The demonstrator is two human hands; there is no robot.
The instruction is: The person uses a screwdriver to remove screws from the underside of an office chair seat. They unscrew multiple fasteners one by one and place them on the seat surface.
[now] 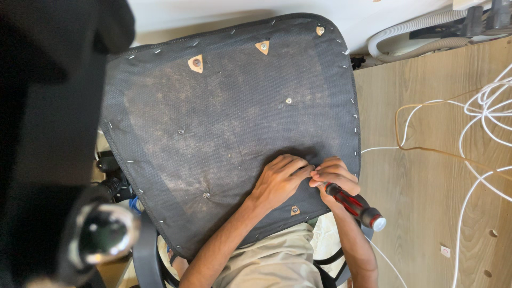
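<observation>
Screwdriver (353, 205) in right hand (335, 178), on seat underside (224, 117)

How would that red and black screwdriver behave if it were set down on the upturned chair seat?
The screwdriver has a rounded handle, so it would probably roll if laid loose. It looks stiff and light enough for the right hand to hold alone. The seat underside is dusty fabric, which might slow any rolling.

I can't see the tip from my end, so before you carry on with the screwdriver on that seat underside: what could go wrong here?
1. The left hand has its fingers beside the hidden tip of the red-and-black screwdriver; a slip could jab them.
2. The upturned chair seat seems propped on the lap and may shift.
3. The white cable loops near the right hand and might snag.
</observation>
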